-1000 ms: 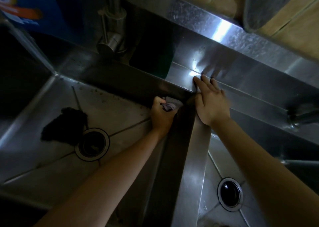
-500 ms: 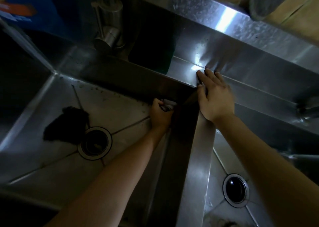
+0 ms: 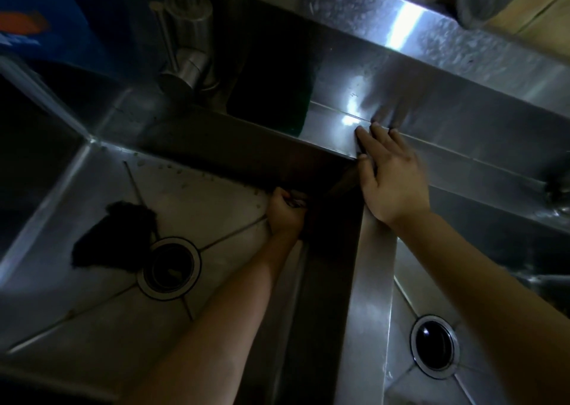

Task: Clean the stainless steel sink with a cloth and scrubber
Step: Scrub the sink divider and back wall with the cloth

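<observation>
The sink (image 3: 367, 296) is seen in silver-grey steel, with a white glare streak on its rim at one o'clock and a smaller one near centre. A black scrubber (image 3: 114, 238) is shown on the pale grey basin floor at nine o'clock. The drain (image 3: 169, 268) is ringed in bright silver around a black hole (likewise the second drain (image 3: 434, 345) at five o'clock). A blue panel (image 3: 37, 19) with an orange patch is seen at eleven o'clock. Tan wood (image 3: 536, 13) is visible at one o'clock.
</observation>
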Demonstrator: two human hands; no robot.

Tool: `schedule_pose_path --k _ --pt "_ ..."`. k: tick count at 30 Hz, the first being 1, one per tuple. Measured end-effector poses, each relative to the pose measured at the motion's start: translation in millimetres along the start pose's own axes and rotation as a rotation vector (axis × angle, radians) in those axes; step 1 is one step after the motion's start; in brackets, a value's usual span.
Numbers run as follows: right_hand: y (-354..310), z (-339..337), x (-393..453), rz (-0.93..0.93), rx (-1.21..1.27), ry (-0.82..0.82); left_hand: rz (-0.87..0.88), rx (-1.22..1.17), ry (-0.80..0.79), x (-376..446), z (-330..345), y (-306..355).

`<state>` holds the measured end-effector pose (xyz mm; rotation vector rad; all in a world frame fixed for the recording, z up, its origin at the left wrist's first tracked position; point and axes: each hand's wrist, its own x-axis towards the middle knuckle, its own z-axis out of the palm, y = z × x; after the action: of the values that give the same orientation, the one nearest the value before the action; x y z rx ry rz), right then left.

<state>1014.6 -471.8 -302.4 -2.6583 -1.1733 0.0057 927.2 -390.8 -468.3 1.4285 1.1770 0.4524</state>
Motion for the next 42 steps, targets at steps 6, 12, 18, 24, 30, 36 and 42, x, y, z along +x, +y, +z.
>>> schedule_pose_path --k 6,12,18,24,30,36,42 --pt "-9 -7 2 -0.067 -0.028 -0.033 0.001 -0.014 -0.005 -7 -23 22" --pt "-30 -1 12 -0.083 -0.018 0.008 0.086 -0.065 0.006 -14 -44 54" --pt "-25 2 13 -0.042 0.03 -0.005 0.167 -0.114 -0.019 -23 -48 75" --pt "-21 2 11 0.03 0.142 0.004 0.177 -0.109 -0.067 -21 -56 80" --pt "-18 6 12 0.055 0.128 -0.002 0.215 -0.073 -0.074 -17 -56 77" --pt "-13 7 11 0.046 0.122 -0.008 0.199 -0.045 -0.039 -8 -58 68" --pt "-15 7 11 0.058 0.102 0.012 0.208 -0.054 0.021 -16 -62 76"
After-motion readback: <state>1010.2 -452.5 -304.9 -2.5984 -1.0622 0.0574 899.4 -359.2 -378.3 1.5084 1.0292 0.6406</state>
